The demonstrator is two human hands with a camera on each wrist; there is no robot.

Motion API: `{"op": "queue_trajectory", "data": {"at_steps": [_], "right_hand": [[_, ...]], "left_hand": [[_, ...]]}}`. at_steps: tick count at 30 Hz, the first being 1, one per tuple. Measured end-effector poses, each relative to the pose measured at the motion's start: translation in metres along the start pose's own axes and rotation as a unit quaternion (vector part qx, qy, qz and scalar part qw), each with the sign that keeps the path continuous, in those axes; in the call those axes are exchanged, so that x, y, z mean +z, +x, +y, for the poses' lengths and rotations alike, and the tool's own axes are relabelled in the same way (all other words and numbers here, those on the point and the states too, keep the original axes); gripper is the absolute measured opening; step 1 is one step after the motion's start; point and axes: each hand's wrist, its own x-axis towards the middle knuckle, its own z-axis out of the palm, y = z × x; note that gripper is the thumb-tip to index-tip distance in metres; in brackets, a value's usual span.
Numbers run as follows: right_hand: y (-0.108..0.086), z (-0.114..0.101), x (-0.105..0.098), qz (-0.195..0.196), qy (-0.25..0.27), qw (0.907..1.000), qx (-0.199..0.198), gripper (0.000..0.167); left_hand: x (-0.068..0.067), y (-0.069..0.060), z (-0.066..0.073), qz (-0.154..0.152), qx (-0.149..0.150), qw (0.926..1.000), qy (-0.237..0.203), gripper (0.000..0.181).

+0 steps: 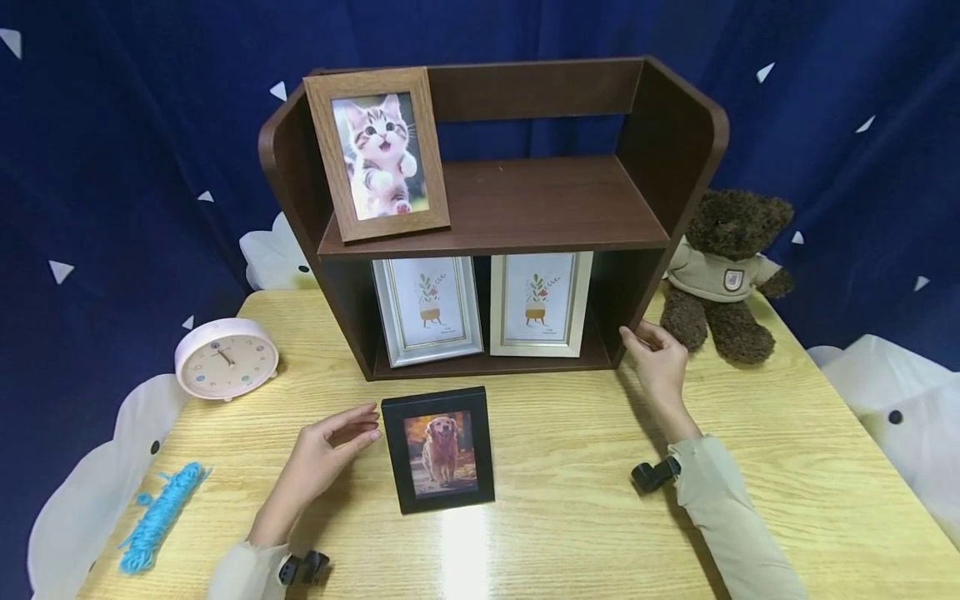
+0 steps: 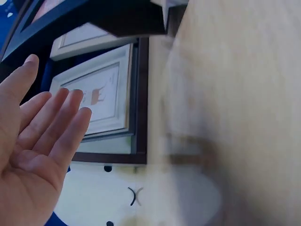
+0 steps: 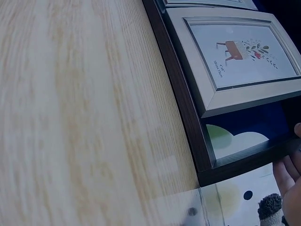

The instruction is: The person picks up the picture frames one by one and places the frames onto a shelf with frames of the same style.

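Note:
My left hand point(image 1: 324, 450) is just left of a black picture frame point(image 1: 482, 450) with a dog photo, fingers extended and apart from it. That frame stands on the table, leaning slightly back. In the left wrist view the palm of the left hand point(image 2: 42, 136) shows with nothing in it. At the lower right front edge of a dark brown two-tier shelf point(image 1: 555, 200), my right hand point(image 1: 660, 367) pinches the side panel. The right wrist view has the thumb inside the panel point(image 3: 254, 157) and the fingers outside, partly cut off.
A wooden frame point(image 1: 437, 167) with a kitten photo stands on the upper tier. Below are a silver frame point(image 1: 381, 308) and a cream frame point(image 1: 498, 317). A pink clock point(image 1: 228, 367) and blue yarn point(image 1: 161, 517) lie left; a teddy bear point(image 1: 723, 283) sits right.

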Motion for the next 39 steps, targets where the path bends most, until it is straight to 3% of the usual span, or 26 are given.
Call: {"op": "queue_trajectory", "data": {"at_steps": [5, 10, 13, 19, 22, 29, 39], "right_hand": [[0.000, 0.001, 0.000, -0.001, 0.004, 1.0000, 0.003, 0.033], [0.001, 0.001, 0.001, -0.001, 0.017, 0.9998, 0.002, 0.033], [0.001, 0.001, 0.001, -0.002, 0.018, 0.9998, 0.001, 0.034], [0.000, -0.001, 0.001, 0.000, 0.018, 0.9998, -0.008, 0.033], [-0.001, 0.000, 0.000, 0.000, 0.020, 0.9997, -0.013, 0.032], [0.000, -0.001, 0.001, -0.004, 0.029, 0.9995, -0.015, 0.030], [-0.014, -0.027, -0.001, -0.013, 0.033, 0.9990, -0.025, 0.028]], "left_hand": [[0.005, -0.009, -0.004, -0.048, -0.016, 0.9981, -0.036, 0.042], [0.008, -0.014, -0.006, -0.106, -0.011, 0.9913, -0.078, 0.045], [0.011, -0.014, -0.007, -0.124, -0.020, 0.9881, -0.089, 0.047], [0.017, -0.012, -0.004, -0.146, -0.057, 0.9858, -0.061, 0.047], [0.020, -0.010, -0.003, -0.160, -0.061, 0.9837, -0.056, 0.045], [0.024, -0.008, -0.006, -0.172, -0.035, 0.9827, -0.060, 0.042], [0.028, -0.003, -0.008, -0.173, 0.013, 0.9832, -0.058, 0.039]]}}
